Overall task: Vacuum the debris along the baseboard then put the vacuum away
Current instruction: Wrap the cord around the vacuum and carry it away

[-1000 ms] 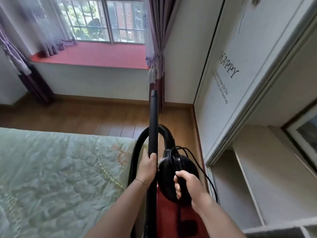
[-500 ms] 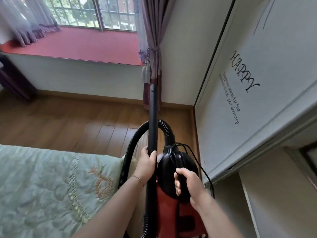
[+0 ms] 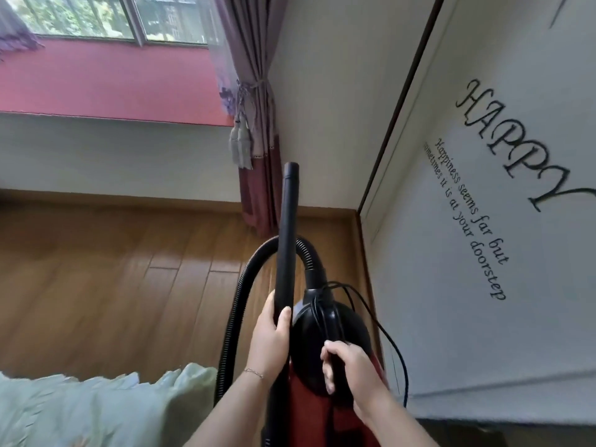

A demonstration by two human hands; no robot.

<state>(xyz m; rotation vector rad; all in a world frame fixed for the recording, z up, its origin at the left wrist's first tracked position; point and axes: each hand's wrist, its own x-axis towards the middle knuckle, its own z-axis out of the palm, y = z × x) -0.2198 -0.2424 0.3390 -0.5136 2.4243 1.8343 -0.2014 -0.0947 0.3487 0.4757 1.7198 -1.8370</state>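
A: Which way does the wand (image 3: 287, 240) point?

B: Away from the person and upward in the head view. Its long axis runs nearly vertical in the picture, the open tip ending in front of the bottom of the tied curtain (image 3: 254, 101), the lower end passing down between the forearms.

A: And the vacuum (image 3: 325, 343) itself?

B: Held low in the middle of the view, just right of the wand. Black rounded top, red body below. The ribbed hose (image 3: 235, 308) arcs from its top over to the left, behind the wand, and drops down beside the pale green bedspread (image 3: 96, 411). A thin black cord (image 3: 387, 333) loops off its right side, towards the white panel with the "HAPPY" lettering (image 3: 512, 146).

A: The hands?

B: The left hand (image 3: 271, 337) is wrapped round the wand, thumb on the front of the tube. The right hand (image 3: 351, 369) is clenched round the black handle on the vacuum's top; part of the cord seems caught under the fingers, though I cannot be sure.

A: What differs from 1 second ago?

B: Both grips are the same. The view has tipped down and swung right: less window, and far less bedspread, now only at the lower left corner. The lettered panel fills more of the right side. The wooden floor (image 3: 113, 275) and baseboard (image 3: 361, 246) sit nearer the centre, and the shelf recess at the right edge has gone out of view.
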